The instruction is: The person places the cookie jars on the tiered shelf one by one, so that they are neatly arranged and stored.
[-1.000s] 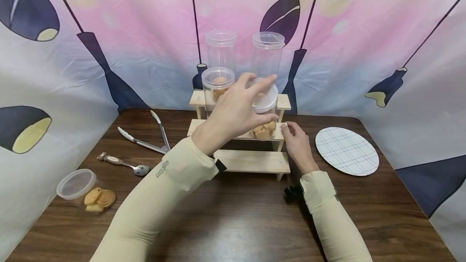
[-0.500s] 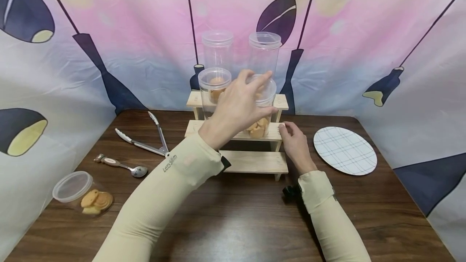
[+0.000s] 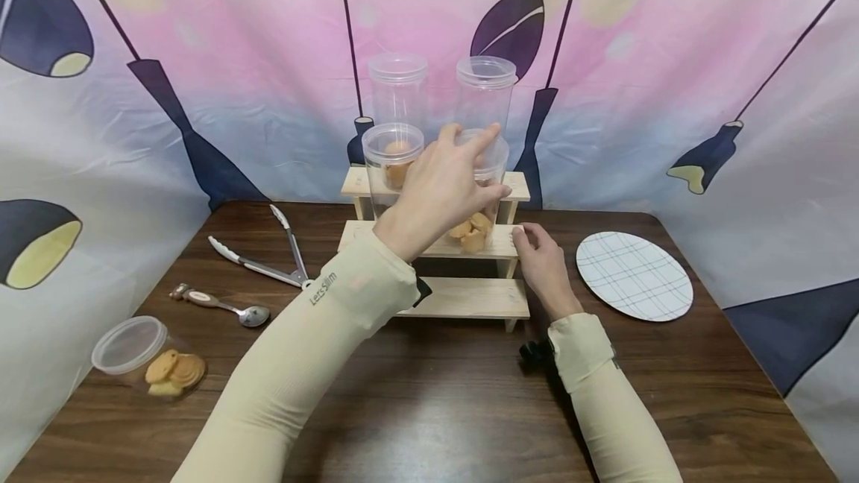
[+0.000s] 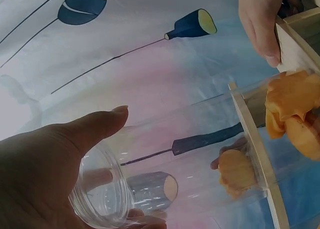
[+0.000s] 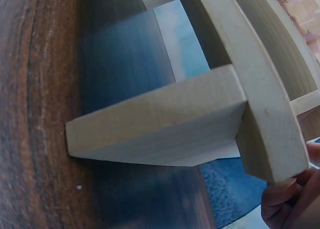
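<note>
My left hand (image 3: pixel 439 185) grips the top of a clear plastic jar (image 3: pixel 493 196) on the right part of the middle shelf. In the left wrist view, thumb and fingers curl round its lid (image 4: pixel 102 189); cookies (image 3: pixel 473 232) lie in the bottom. Part of the jar is hidden behind the hand in the head view. My right hand (image 3: pixel 545 267) holds the right end of the middle shelf (image 3: pixel 505 243), its fingertips pinching the wooden edge in the right wrist view. Another lidded jar (image 3: pixel 392 144) with cookies stands left of the gripped one.
The three-step wooden rack (image 3: pixel 470 297) stands at the table's back. On its top step are two clear jars, left jar (image 3: pixel 398 95) and right jar (image 3: pixel 485 95). Tongs (image 3: pixel 268 268), a spoon (image 3: pixel 251 315) and a lying cookie jar (image 3: pixel 130 345) are left; a checked plate (image 3: pixel 634 276) is right.
The jar in my left hand has come more upright, its lid moving up and back. Its base has shifted slightly left on the shelf. My right hand stays at the shelf end.
</note>
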`<state>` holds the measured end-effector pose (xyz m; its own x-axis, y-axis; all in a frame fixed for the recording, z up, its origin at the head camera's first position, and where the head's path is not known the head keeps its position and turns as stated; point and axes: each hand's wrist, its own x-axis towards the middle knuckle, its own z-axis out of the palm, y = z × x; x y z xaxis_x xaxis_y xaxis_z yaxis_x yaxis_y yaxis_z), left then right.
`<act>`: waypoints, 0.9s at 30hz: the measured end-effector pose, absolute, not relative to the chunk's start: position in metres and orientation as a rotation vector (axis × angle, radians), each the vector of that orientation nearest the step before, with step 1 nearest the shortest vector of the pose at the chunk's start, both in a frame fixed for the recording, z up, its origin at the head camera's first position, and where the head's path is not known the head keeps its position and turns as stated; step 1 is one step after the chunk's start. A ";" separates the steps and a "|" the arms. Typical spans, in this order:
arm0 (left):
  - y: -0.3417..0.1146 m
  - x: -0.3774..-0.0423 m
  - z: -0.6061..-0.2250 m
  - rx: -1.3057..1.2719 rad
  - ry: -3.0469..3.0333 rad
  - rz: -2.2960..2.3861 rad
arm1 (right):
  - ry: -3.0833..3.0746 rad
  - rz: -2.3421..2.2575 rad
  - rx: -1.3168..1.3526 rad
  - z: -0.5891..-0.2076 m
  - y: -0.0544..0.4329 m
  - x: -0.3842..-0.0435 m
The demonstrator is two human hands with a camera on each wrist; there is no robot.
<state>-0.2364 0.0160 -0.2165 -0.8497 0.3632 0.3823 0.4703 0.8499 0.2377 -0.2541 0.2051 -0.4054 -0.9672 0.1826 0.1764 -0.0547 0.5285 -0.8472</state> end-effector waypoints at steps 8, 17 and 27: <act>0.018 -0.242 -0.217 -0.604 -2.715 -0.457 | -2.531 1.417 -0.107 -0.405 0.203 -0.254; 0.023 -0.246 -0.219 -0.581 -2.740 -0.488 | -2.545 1.394 -0.105 -0.405 0.204 -0.254; 0.027 -0.246 -0.218 -0.563 -2.767 -0.477 | -2.524 1.422 -0.095 -0.404 0.205 -0.253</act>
